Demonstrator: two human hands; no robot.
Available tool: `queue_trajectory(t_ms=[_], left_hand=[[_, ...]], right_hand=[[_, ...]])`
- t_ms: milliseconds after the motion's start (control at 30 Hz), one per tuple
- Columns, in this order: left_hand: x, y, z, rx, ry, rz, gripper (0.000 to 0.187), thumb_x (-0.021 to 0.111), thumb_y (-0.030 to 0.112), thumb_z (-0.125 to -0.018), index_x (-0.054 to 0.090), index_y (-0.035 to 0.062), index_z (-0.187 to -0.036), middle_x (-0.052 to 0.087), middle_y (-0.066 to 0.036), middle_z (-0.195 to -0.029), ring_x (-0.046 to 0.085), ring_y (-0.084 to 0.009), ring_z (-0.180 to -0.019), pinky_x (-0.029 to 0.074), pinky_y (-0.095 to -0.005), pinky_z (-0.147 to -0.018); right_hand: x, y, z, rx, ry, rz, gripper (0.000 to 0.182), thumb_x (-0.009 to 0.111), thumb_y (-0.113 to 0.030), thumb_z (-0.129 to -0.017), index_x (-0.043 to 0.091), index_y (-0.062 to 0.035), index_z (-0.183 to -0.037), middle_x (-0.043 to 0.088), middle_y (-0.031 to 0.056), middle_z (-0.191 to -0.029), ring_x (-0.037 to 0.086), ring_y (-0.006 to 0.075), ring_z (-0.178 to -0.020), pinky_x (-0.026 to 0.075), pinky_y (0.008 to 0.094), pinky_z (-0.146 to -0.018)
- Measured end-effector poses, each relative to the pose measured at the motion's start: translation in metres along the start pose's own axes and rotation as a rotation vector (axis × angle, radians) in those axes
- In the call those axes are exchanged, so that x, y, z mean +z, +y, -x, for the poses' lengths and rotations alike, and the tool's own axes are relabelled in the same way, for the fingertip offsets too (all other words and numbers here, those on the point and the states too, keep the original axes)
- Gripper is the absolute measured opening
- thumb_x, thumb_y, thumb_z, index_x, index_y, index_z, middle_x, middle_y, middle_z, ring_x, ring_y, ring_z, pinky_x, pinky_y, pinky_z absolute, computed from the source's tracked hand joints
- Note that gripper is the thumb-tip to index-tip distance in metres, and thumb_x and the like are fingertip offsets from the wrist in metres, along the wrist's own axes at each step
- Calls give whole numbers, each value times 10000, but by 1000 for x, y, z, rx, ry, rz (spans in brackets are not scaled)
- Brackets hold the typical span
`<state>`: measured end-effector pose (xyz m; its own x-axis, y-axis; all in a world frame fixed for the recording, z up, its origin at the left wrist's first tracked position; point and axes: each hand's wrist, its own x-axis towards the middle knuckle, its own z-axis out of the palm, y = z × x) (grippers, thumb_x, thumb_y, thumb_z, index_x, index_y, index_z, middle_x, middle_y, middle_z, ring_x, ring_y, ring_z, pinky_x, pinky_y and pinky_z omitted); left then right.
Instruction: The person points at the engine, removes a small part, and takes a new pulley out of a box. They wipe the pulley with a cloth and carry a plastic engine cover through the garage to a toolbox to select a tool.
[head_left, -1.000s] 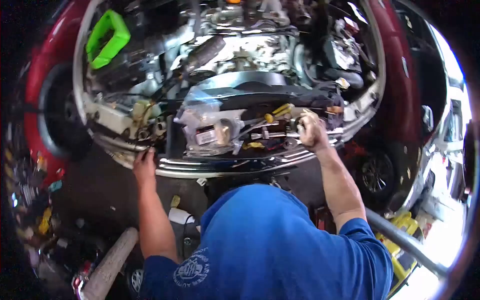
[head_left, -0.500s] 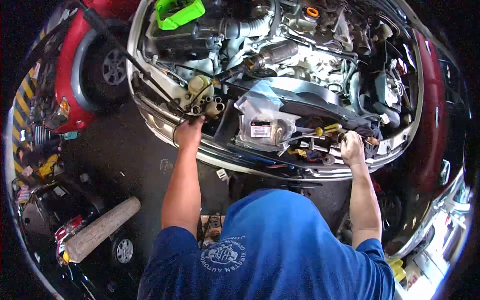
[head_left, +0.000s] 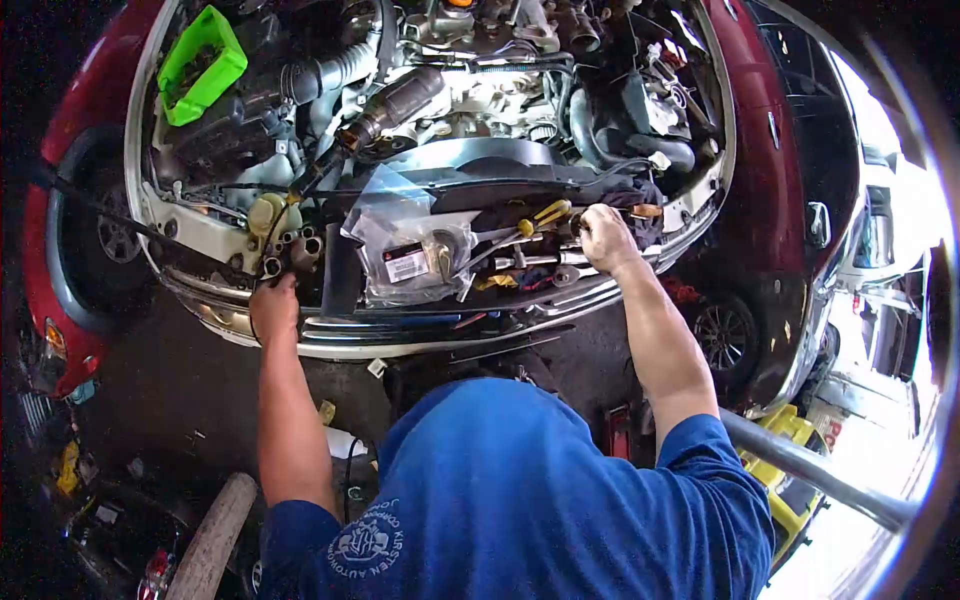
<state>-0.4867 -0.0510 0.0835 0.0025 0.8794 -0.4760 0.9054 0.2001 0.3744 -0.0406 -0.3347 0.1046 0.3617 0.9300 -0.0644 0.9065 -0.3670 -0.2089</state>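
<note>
Hands at the open engine bay (head_left: 150,215)
Left hand (head_left: 273,310) rests on the near-left front edge, fingers loosely curled — right hand (head_left: 604,240) is closed among tools (head_left: 530,262); what it grips, I cannot tell.

The short-sleeved cotton shirt (head_left: 520,480) was blue with a white printed emblem. At eleven o'clock sat a lime-green plastic tray (head_left: 200,62). The car's painted metal body (head_left: 742,120) was red.
</note>
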Motion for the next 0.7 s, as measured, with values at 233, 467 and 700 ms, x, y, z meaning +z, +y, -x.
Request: queue_trajectory(t_ms=[233, 467, 700], left_hand=[[10, -11, -6, -61, 18, 89, 725, 594, 451, -820, 466, -130, -1234, 427, -296, -1325, 427, -415, -1220, 359, -426, -1017], [32, -36, -10, -23, 160, 493, 501, 595, 382, -786, 624, -71, -999, 593, -290, -1083, 552, -409, -1023, 407, -409, -894], [24, -97, 66, -17, -1, 701, 297, 588, 269, -792, 684, 7, -893, 673, -89, -755, 627, -165, -673, 488, -311, -622]], right_hand=[[-4, -4, 2, 1, 1, 22, 165, 572, -98, -763, 605, -33, -910, 581, 160, -1014, 538, 347, -990, 423, 409, -905], [-12, -5, 2, -5, 33, -5, 190, 586, -132, -758, 611, -25, -913, 601, 173, -997, 552, 359, -971, 432, 421, -889], [-58, -67, -4, -119, 138, -113, 243, 595, -59, -798, 583, -30, -1040, 609, 137, -1044, 591, 271, -974, 468, 349, -862]])
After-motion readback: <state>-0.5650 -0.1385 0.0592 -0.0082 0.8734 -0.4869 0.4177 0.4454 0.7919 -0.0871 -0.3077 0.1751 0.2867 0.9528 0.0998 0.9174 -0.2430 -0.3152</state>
